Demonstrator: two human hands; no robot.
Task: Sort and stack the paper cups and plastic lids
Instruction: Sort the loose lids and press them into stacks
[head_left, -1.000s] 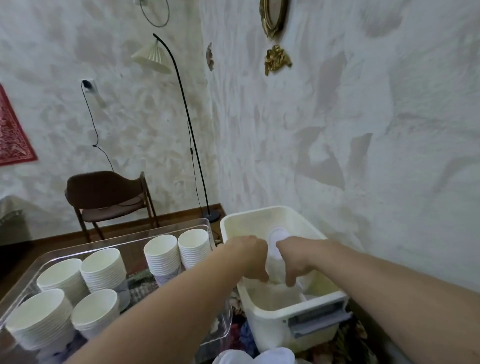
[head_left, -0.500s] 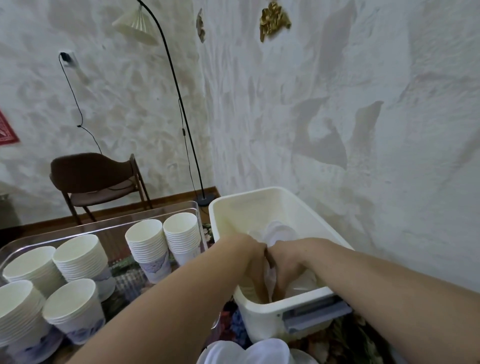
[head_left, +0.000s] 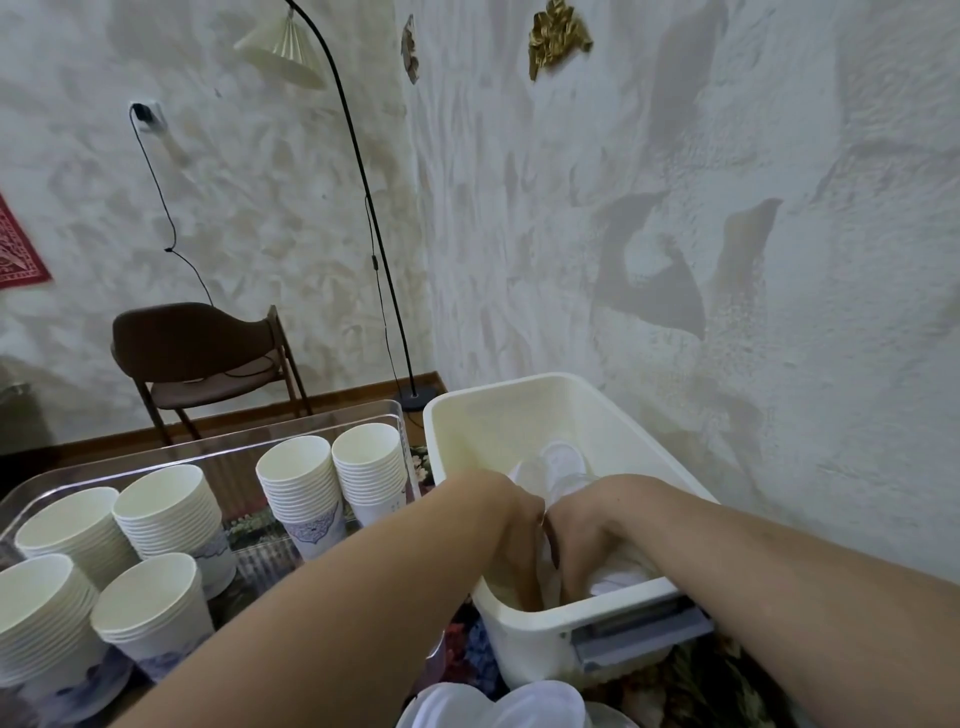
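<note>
A cream plastic bin (head_left: 519, 395) stands at the right, and both my hands reach down into it. My left hand (head_left: 519, 540) and my right hand (head_left: 587, 530) sit close together, fingers curled down around a bunch of translucent white plastic lids (head_left: 563, 462) that lies in the bin. The fingertips are hidden below the bin's near wall. Several stacks of white paper cups (head_left: 301, 483) stand in a clear tray (head_left: 311, 428) on the left. More plastic lids (head_left: 498, 701) lie at the bottom edge of the view.
A textured wall runs close along the bin's right side. Behind the table are a brown chair (head_left: 202, 358) and a floor lamp (head_left: 363, 208). The bin has a grey handle (head_left: 639, 634) on its near end. A patterned cloth covers the table.
My hands have gone from above the bin, holding the lids up, to deep inside it, pressed together round the lids. The view has tilted down and shifted right.
</note>
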